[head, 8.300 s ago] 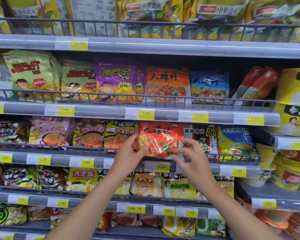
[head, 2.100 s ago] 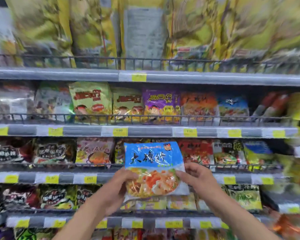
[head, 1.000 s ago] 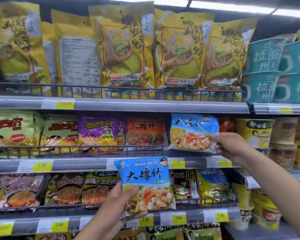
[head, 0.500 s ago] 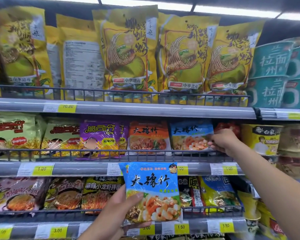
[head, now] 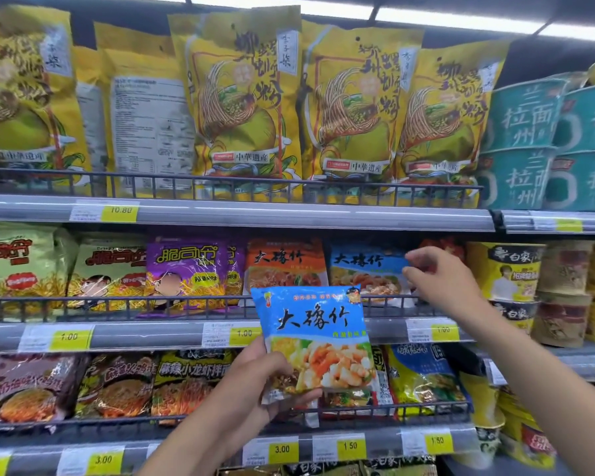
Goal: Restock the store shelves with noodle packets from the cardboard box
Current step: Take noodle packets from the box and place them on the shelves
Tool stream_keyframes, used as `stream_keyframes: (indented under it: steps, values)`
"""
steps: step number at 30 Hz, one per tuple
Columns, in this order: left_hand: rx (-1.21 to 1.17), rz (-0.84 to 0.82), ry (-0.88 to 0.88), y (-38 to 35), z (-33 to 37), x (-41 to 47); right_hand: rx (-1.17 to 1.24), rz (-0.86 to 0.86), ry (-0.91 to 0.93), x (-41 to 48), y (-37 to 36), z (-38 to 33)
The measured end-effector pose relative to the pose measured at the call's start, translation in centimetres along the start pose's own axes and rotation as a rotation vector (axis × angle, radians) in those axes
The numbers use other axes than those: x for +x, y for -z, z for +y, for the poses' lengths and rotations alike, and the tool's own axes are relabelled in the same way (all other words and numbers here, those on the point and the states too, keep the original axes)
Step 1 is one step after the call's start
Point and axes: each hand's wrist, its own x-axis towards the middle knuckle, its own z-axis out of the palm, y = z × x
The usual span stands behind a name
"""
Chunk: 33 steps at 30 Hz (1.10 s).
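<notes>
1. The left hand (head: 251,383) clasps a blue plastic noodle packet (head: 315,334) in its grip, in front of the grey wire-railed shelf (head: 152,333).
2. A matching blue packet (head: 364,269) stands on that shelf. The right hand (head: 443,280) is at its right edge; I cannot tell whether its grip pinches the packet.

Background stock, price labels, lighting

Top row: large yellow pouches (head: 244,108) standing upright, one turned back-out showing its white print panel (head: 148,128); teal noodle bowls (head: 526,115) stacked two high to their right. Middle row, left to right: pale green snack packets (head: 18,262), a purple snack packet (head: 186,273), an orange packet (head: 285,266), yellow tubs (head: 504,269) stacked at the far right. Lower row: dark packets (head: 117,386) with noodle photos, a yellow-and-blue packet (head: 423,379) further right. Yellow price labels read 10.80 (head: 119,210), 1.00 (head: 70,336), 3.00 (head: 282,449), 1.50 (head: 350,445). Ceiling light strip (head: 454,20) overhead.
</notes>
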Motion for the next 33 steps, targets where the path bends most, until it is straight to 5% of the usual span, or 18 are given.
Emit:
stream_keyframes:
  steps: [5, 8, 13, 16, 24, 29, 33]
  values:
    - [-0.092, -0.044, -0.006, -3.4, 1.5, 3.0, 0.226, -0.282, 0.192, -8.6, -0.4, -1.3]
    - [-0.018, -0.082, -0.062, -5.4, 2.5, 5.4, 0.091, -0.202, 0.339, -8.9, -1.5, 0.3]
    - [1.104, 0.124, -0.475, -6.8, 5.2, 9.2, -0.018, -0.003, 0.331, -5.4, -1.6, 1.4]
    - [1.403, 0.272, -0.563, -7.6, 6.2, 10.9, -0.092, 0.034, 0.295, -3.3, -1.7, 1.4]
    - [1.714, 0.170, -0.572, -7.7, 4.6, 14.1, -0.399, -0.056, 0.235, -0.1, -2.7, 2.2]
    - [1.759, 0.140, -0.514, -7.1, 3.7, 14.8, -0.676, 0.012, 0.340, -0.5, -2.5, 2.3]
    - [1.804, 0.133, -0.503, -7.7, 3.6, 15.0, -0.723, -0.105, 0.304, -0.5, -2.4, 2.1]
